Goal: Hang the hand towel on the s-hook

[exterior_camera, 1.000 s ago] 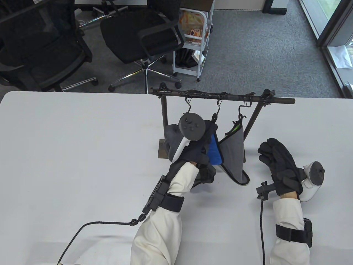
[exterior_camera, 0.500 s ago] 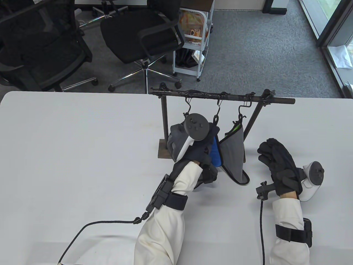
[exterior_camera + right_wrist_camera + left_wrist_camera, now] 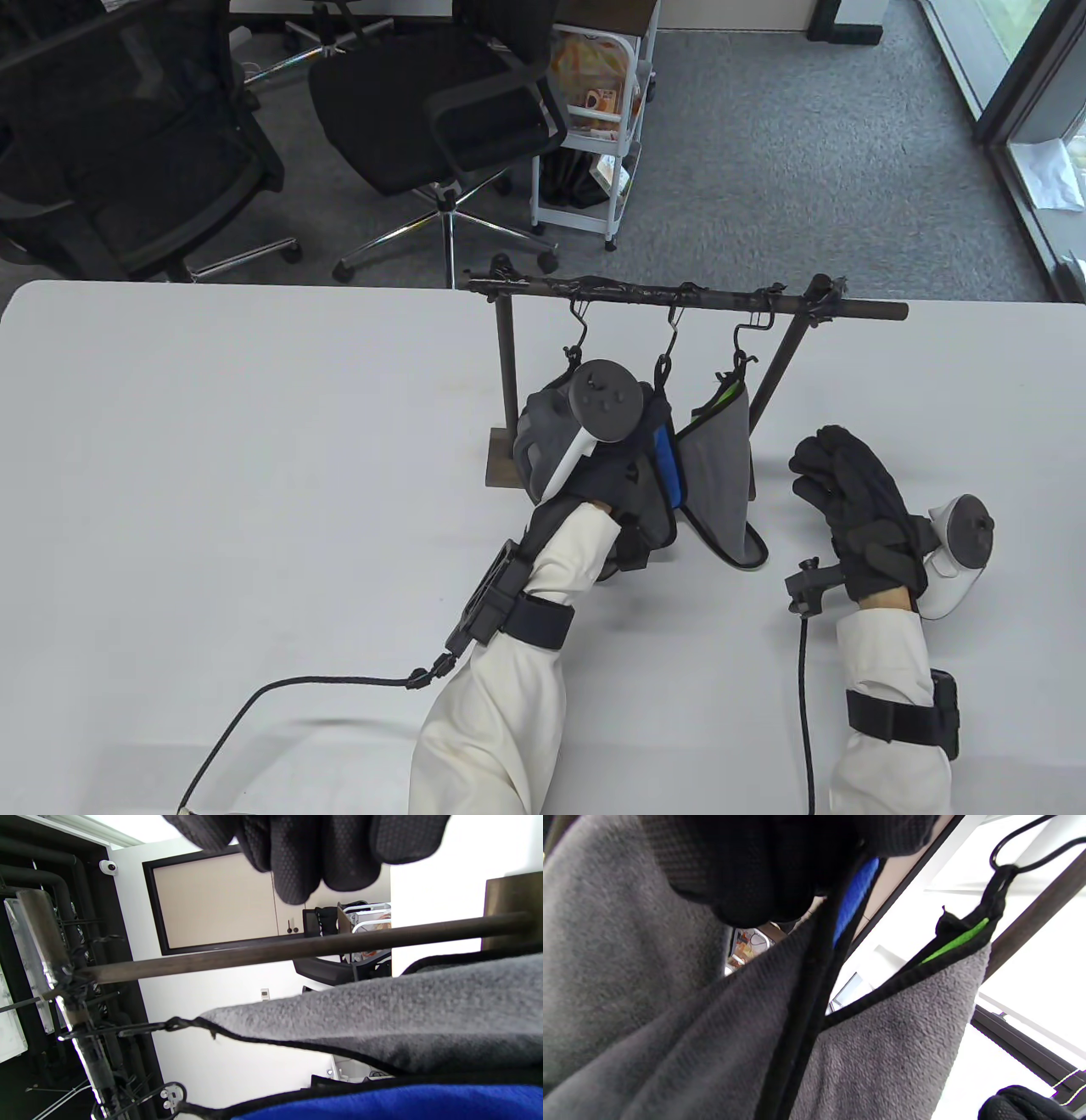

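Table view shows left hand (image 3: 607, 475) gripping grey towel (image 3: 543, 424) at 6 o'clock of left s-hook (image 3: 579, 335) to hang it, while right hand (image 3: 857, 509) rests empty, fingers loosely curled.

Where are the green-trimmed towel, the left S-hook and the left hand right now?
green-trimmed towel (image 3: 719, 441): table view, grey face.
left S-hook (image 3: 580, 333): table view, wire shank.
left hand (image 3: 604, 484): table view, glove back.

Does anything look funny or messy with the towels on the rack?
A little. The right grey towel hangs from its hook, but its bottom corner drags on the table instead of hanging free.
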Action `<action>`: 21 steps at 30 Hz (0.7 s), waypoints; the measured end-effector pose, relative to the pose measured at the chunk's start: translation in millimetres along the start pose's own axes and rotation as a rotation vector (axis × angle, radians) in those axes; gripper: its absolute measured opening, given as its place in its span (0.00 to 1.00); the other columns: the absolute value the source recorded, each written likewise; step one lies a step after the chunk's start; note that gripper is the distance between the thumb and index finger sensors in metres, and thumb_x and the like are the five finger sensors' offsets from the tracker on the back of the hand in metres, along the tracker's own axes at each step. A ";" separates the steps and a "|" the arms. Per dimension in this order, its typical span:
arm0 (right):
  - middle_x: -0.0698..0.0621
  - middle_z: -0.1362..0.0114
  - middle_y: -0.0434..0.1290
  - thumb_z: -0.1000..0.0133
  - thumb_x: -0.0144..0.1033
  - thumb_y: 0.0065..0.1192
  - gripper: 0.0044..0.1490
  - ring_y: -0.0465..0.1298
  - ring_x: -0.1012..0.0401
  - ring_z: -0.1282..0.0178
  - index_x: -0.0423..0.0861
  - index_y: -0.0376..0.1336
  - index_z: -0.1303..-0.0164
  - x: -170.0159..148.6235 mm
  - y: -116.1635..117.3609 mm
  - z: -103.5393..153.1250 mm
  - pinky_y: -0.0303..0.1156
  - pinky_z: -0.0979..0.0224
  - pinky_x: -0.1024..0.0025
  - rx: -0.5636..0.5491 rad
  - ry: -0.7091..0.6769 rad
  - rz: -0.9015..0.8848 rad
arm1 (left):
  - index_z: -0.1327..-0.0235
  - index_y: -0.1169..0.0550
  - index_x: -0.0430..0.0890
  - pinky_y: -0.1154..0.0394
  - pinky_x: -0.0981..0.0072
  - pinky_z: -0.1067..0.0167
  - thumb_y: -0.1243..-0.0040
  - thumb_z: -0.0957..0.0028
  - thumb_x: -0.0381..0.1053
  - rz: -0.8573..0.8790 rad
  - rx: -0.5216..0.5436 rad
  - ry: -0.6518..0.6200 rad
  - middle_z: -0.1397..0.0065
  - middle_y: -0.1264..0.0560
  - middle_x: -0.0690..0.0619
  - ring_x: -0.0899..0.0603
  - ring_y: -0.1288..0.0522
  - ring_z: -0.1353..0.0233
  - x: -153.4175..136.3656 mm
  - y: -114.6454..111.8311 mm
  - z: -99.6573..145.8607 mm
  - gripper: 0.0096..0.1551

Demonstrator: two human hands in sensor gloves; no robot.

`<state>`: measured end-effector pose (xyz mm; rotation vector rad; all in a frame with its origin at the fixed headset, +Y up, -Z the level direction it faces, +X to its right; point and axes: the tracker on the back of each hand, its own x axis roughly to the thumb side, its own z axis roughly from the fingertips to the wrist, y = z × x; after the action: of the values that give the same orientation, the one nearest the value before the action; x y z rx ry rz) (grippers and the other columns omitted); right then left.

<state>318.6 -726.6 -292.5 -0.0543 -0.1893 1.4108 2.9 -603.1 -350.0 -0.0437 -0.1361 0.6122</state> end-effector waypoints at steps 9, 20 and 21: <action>0.33 0.27 0.66 0.31 0.34 0.46 0.31 0.62 0.37 0.27 0.33 0.54 0.21 -2.3 -0.4 0.2 0.59 0.27 0.36 -0.009 0.013 0.023 | 0.32 0.20 0.47 0.16 0.66 0.52 0.47 0.41 0.56 -0.060 0.099 -0.044 0.34 0.18 0.45 0.41 0.17 0.39 -12.8 42.8 28.9 0.28; 0.32 0.28 0.66 0.31 0.34 0.46 0.31 0.63 0.36 0.28 0.32 0.54 0.21 -6.7 2.0 0.7 0.59 0.28 0.36 -0.024 0.039 0.082 | 0.33 0.19 0.47 0.16 0.66 0.52 0.47 0.41 0.55 -0.080 0.211 -0.091 0.34 0.17 0.45 0.41 0.16 0.40 -79.7 63.5 65.0 0.28; 0.32 0.28 0.66 0.31 0.34 0.46 0.31 0.63 0.36 0.28 0.32 0.54 0.22 -6.8 3.2 0.9 0.59 0.28 0.36 -0.021 0.039 0.091 | 0.33 0.19 0.46 0.16 0.66 0.53 0.47 0.41 0.55 -0.078 0.218 -0.093 0.35 0.17 0.45 0.41 0.16 0.40 -86.3 62.6 66.9 0.28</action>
<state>314.4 -732.9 -292.7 -0.1095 -0.1710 1.4972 -112.0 -601.5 -298.7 0.2005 -0.1594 0.5484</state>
